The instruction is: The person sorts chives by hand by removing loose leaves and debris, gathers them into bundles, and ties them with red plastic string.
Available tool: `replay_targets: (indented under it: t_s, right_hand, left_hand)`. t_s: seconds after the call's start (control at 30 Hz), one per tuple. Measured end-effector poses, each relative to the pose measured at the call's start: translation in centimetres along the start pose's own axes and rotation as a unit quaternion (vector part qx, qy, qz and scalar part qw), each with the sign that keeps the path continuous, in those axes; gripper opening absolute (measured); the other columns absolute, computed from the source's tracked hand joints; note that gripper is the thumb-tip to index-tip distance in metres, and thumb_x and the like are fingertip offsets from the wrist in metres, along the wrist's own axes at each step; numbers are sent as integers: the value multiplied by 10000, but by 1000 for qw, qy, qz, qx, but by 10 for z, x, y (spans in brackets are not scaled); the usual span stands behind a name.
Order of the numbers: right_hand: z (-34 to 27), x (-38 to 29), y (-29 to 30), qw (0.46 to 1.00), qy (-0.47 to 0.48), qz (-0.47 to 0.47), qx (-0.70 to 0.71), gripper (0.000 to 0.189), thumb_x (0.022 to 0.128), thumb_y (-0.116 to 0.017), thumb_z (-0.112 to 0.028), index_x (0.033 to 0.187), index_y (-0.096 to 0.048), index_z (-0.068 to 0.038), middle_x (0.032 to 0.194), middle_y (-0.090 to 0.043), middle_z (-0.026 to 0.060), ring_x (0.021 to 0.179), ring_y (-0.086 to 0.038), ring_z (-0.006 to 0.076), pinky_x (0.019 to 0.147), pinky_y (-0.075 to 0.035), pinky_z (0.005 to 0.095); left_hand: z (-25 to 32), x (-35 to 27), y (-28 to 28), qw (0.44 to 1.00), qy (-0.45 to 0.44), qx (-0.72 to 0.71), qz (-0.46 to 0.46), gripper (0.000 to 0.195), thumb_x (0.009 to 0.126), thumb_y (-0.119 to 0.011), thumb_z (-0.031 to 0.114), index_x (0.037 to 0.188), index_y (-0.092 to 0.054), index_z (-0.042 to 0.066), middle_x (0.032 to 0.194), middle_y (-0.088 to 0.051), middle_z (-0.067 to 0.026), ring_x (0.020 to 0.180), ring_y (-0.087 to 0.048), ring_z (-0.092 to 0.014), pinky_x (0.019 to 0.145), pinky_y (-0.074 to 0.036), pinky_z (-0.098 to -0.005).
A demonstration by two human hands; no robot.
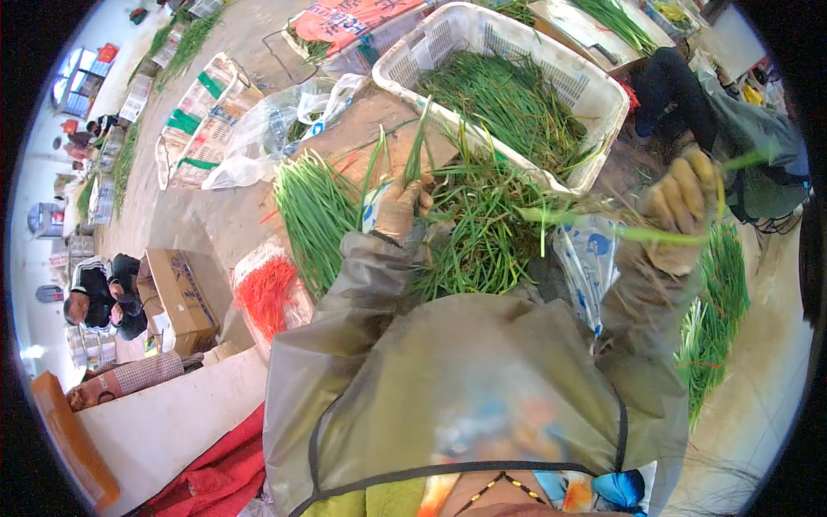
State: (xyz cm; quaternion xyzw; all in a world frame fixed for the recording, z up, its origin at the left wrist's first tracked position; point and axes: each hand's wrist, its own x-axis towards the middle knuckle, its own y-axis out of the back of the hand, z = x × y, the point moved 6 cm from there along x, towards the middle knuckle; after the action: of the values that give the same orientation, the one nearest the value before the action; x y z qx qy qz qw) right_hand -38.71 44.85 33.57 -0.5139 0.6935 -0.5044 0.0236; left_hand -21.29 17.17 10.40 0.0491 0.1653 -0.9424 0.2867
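My left hand point(397, 210) grips a small bunch of garlic chives point(417, 145), its tips pointing up and away. Just left of it lies a thick, neat bundle of chives point(314, 216) with pale cut ends. My right hand point(678, 194) is raised at the right, fingers curled and blurred by motion. A long loose leaf point(614, 231) trails from it, also blurred; dry strands show below. Between my hands, a tangled heap of chive leaves point(481, 232) rests in front of my apron point(478, 375).
Beyond the heap stands a white plastic crate point(413, 81) of loose chives. Red ties point(263, 297) lie at the left, near a cardboard box point(184, 300). Tied chive bundles point(720, 310) are at the right. A knife point(605, 53) lies on a far board; another person's leg point(672, 90) is beside it.
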Motion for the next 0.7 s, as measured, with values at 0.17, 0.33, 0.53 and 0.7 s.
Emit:
replay_targets:
  t_s: [0.17, 0.33, 0.53, 0.7]
  right_hand:
    - [60, -39, 22, 936, -157, 47, -312, 164, 885, -477, -233, 886, -512, -72, 701, -527, 58, 564, -528, 123, 565, -439, 284]
    - [131, -55, 54, 492, -156, -71, -853, 269, 807, -575, -181, 1052, -598, -73, 969, -609, 148, 861, -603, 236, 755, -476, 318]
    - [149, 23, 21, 762, -99, 58, -638, 243, 814, -619, -119, 1026, -581, -7, 800, -606, 44, 743, -554, 106, 675, -452, 244]
    - [163, 22, 21, 741, -144, 26, -655, 356, 770, -660, -270, 1017, -580, -27, 890, -623, 152, 805, -584, 222, 714, -461, 311]
  left_hand:
    - [24, -34, 7, 994, 5, -106, 15, 274, 911, -477, 274, 981, -542, 17, 636, -541, -41, 523, -475, -104, 464, -350, -218]
    - [57, -51, -29, 994, -27, -78, -77, 408, 885, -492, 384, 1033, -533, 6, 626, -536, -30, 522, -464, -99, 464, -338, -208]
    - [53, -78, -77, 974, 68, -19, -214, 479, 870, -481, 447, 1052, -536, 7, 644, -553, -33, 522, -472, -107, 479, -345, -205]
    - [48, -65, -70, 994, -51, 1, -100, 491, 811, -629, 270, 1203, -464, 25, 1035, -563, -65, 954, -518, -163, 855, -394, -279]
